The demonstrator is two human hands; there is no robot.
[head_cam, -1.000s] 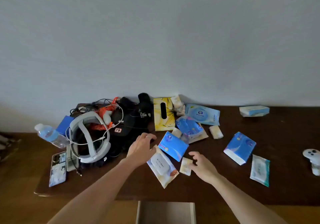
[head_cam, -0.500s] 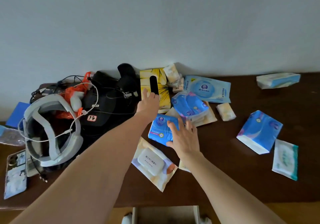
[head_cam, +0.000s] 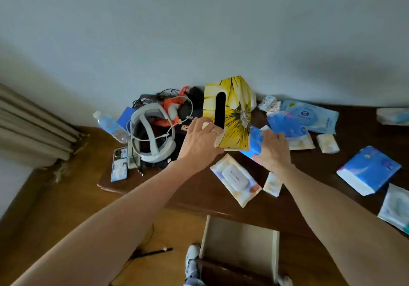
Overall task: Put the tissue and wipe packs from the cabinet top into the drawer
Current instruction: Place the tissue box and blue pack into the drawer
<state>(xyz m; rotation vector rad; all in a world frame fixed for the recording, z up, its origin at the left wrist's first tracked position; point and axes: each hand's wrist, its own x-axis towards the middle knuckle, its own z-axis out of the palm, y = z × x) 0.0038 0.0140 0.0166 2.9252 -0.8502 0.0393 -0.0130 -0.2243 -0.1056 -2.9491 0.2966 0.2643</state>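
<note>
My left hand point(head_cam: 200, 140) grips the near end of the yellow tissue box point(head_cam: 230, 113), thumb under, fingers curled over the slotted face, tilting it up off the table point(head_cam: 309, 208). My right hand point(head_cam: 273, 150) closes round a blue pack point(head_cam: 254, 140) just beside the box, fingers wrapped over its edge. The box is stiff card, light, likely to hold shape; an end grip works, though it may swing, so I would steady it low. The blue pack is soft and slick film, likely to squash or slip; a wide pinch across its middle suits it. The drawer point(head_cam: 240, 241) stands open below the table edge, seemingly bare inside. Other packs lie scattered to the right; a lidded wipe pack point(head_cam: 235, 181) lies between my forearms.
</note>
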